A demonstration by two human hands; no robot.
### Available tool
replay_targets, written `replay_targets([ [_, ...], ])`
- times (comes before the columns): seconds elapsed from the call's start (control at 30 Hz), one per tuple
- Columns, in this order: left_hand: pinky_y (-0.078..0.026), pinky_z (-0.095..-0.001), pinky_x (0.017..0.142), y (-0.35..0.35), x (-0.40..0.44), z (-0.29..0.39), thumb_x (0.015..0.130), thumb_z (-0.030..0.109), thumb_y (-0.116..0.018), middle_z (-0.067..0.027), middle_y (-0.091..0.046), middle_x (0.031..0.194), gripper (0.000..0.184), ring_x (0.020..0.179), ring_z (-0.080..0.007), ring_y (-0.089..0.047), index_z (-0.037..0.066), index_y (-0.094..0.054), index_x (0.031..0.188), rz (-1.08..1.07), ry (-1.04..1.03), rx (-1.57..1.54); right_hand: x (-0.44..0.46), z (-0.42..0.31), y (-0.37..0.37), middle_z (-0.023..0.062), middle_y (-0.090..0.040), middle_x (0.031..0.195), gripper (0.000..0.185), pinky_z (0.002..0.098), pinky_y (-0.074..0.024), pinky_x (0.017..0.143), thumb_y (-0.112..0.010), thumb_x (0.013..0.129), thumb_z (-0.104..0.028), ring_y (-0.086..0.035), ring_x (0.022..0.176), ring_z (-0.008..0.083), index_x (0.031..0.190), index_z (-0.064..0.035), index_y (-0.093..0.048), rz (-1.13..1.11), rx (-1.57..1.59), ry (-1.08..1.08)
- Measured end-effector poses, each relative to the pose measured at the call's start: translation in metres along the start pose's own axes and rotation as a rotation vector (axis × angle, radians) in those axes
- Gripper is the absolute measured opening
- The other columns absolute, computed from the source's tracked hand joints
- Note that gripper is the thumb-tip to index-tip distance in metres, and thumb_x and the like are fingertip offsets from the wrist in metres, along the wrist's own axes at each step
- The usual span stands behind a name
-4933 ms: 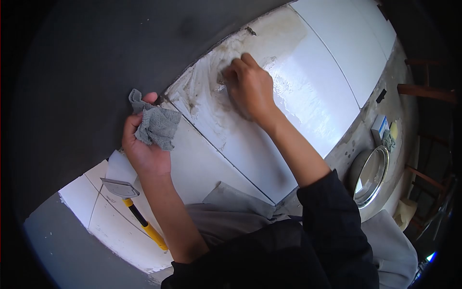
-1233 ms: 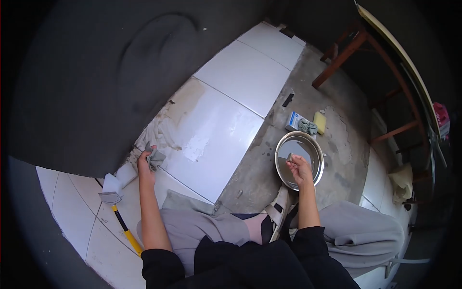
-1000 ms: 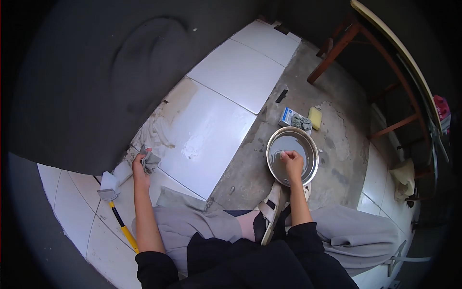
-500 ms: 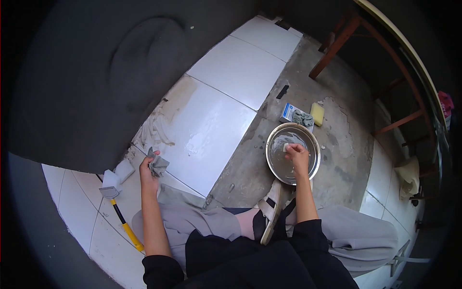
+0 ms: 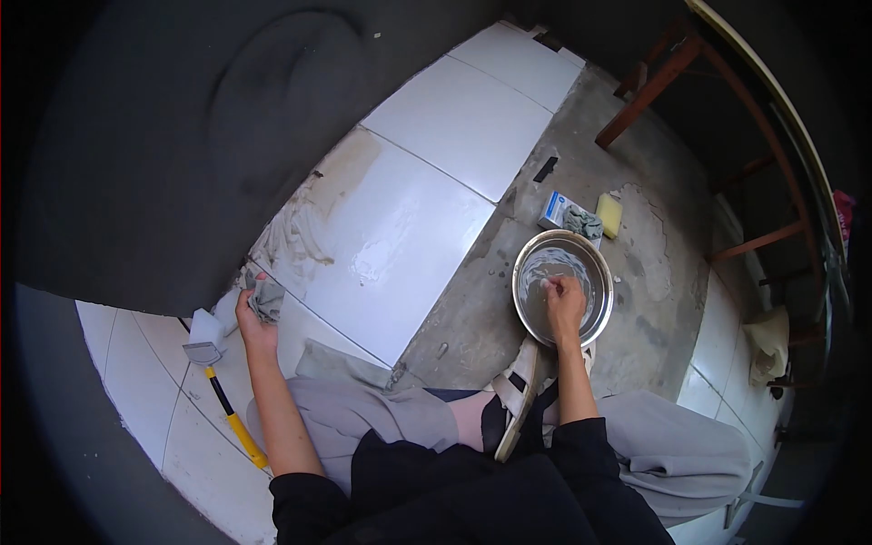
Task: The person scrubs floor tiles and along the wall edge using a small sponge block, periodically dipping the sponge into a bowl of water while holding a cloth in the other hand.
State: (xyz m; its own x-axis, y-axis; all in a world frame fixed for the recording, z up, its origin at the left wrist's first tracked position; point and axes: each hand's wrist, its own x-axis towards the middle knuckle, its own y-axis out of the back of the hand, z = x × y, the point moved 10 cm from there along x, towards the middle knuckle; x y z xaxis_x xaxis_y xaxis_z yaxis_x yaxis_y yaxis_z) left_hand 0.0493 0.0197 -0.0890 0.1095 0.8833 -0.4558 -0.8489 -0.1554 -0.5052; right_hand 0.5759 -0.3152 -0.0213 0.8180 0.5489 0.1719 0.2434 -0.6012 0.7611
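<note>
My left hand (image 5: 253,320) is closed round a crumpled grey cloth (image 5: 266,300), low beside the dark wall and over the white tiles. Inside the metal basin (image 5: 606,289), my right hand (image 5: 568,307) has its fingers pinched together. A small whitish piece (image 5: 546,283) shows at its fingertips; its kind is too small to make out. White paste or foam is smeared over the basin's inner side, around greyish contents. Next to my left forearm, a scraper (image 5: 238,427) with a yellow and black handle lies on the tiles.
Beyond the basin are a blue and white box (image 5: 556,209), a grey rag (image 5: 581,222) on it and a yellow sponge (image 5: 609,216). A black strip (image 5: 545,170) lies farther off. Wooden table legs (image 5: 649,91) stand at right. Brownish smears mark the tiles (image 5: 427,245) by the wall.
My left hand has moved left and slightly down with the cloth, nearer the wall. My right hand stays in the basin, its fingers a little lower. The view has shifted slightly.
</note>
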Motion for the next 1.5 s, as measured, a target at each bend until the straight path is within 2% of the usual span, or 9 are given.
replay_targets([
  [0.17,-0.05,-0.0276,0.076,0.0,-0.004,0.009,0.085,0.022,-0.051,-0.0022,-0.069,0.1,0.037,0.088,-0.0158,-0.065,0.006,-0.066,0.115,0.045,-0.022,-0.044,0.004,0.004,-0.007,0.0143,-0.065,0.085,0.013,0.0345,-0.0493,0.07,-0.07,0.081,-0.009,-0.064,0.076,0.0265,0.091,-0.0007,-0.069,-0.07,-0.151,0.006],
  [0.33,-0.045,-0.0279,0.066,0.02,0.009,0.009,0.089,0.025,-0.049,0.0021,-0.068,0.095,0.029,0.082,-0.0124,-0.062,0.013,-0.067,0.107,0.157,-0.049,-0.151,0.018,0.002,-0.007,0.0013,-0.065,0.085,0.012,0.0217,-0.0491,0.066,-0.067,0.09,-0.013,-0.059,0.074,0.006,0.096,-0.0023,-0.068,-0.045,0.621,-0.287],
  [0.5,-0.042,-0.0269,0.065,0.02,0.029,0.01,0.092,0.032,-0.046,0.0027,-0.067,0.099,0.026,0.083,-0.0119,-0.059,0.015,-0.065,0.102,0.238,-0.015,-0.38,0.019,-0.1,-0.08,0.0036,-0.066,0.092,0.009,0.0282,-0.0555,0.078,-0.064,0.091,-0.007,-0.063,0.081,0.0128,0.098,-0.0012,-0.065,-0.417,1.097,-0.4],
  [0.6,-0.046,-0.0272,0.071,-0.036,0.029,0.015,0.087,0.026,-0.051,-0.0012,-0.068,0.099,0.03,0.083,-0.0139,-0.061,0.009,-0.065,0.107,0.064,0.032,-0.099,0.006,-0.175,-0.148,0.0058,-0.065,0.093,0.009,0.0314,-0.0556,0.085,-0.065,0.09,-0.005,-0.063,0.087,0.0153,0.098,0.0002,-0.065,-0.697,1.141,-0.433],
  [0.77,-0.048,-0.026,0.082,-0.136,0.005,-0.06,0.078,0.014,-0.054,-0.0044,-0.069,0.094,0.029,0.086,-0.0141,-0.063,0.001,-0.068,0.1,-0.495,0.291,0.587,0.004,-0.284,-0.256,0.0066,-0.068,0.086,0.011,0.028,-0.0532,0.077,-0.067,0.087,-0.008,-0.063,0.078,0.0127,0.093,0.0011,-0.067,-0.875,0.804,-0.15],
  [0.97,-0.047,-0.026,0.079,-0.166,-0.049,-0.157,0.081,0.019,-0.054,-0.005,-0.07,0.088,0.029,0.081,-0.0115,-0.061,-0.001,-0.069,0.096,-0.944,0.459,0.886,0.035,-0.35,-0.326,0.0116,-0.066,0.083,0.009,0.0367,-0.0501,0.071,-0.069,0.079,-0.008,-0.063,0.081,0.0269,0.087,-0.0045,-0.071,-0.454,0.166,0.516],
  [1.3,-0.049,-0.0389,0.073,-0.163,-0.048,-0.157,0.08,0.029,-0.056,-0.0175,-0.068,0.081,0.032,0.075,-0.0305,-0.065,0.004,-0.069,0.096,-0.966,0.371,1.049,0.021,-0.382,-0.355,0.0116,-0.06,0.084,0.005,0.0401,-0.0508,0.073,-0.067,0.079,-0.005,-0.059,0.085,0.0296,0.083,-0.0034,-0.069,-0.398,0.027,0.796],
  [1.37,-0.05,-0.0422,0.079,-0.159,-0.044,-0.153,0.079,0.029,-0.055,-0.0208,-0.068,0.087,0.033,0.083,-0.0356,-0.066,0.002,-0.069,0.093,-0.919,0.451,1.054,0.054,-0.383,-0.361,0.0134,-0.06,0.084,0.005,0.0403,-0.0504,0.072,-0.065,0.08,-0.006,-0.059,0.084,0.0319,0.081,-0.0019,-0.067,-0.299,-0.001,0.753],
  [1.5,-0.05,-0.0414,0.073,-0.157,-0.036,-0.163,0.08,0.029,-0.055,-0.0197,-0.067,0.08,0.033,0.074,-0.032,-0.066,0.003,-0.069,0.095,-0.92,0.421,1.019,0.091,-0.378,-0.377,0.0158,-0.06,0.085,0.006,0.0429,-0.0487,0.076,-0.062,0.08,-0.004,-0.058,0.084,0.0332,0.08,0.0006,-0.065,-0.293,0.036,0.607],
])
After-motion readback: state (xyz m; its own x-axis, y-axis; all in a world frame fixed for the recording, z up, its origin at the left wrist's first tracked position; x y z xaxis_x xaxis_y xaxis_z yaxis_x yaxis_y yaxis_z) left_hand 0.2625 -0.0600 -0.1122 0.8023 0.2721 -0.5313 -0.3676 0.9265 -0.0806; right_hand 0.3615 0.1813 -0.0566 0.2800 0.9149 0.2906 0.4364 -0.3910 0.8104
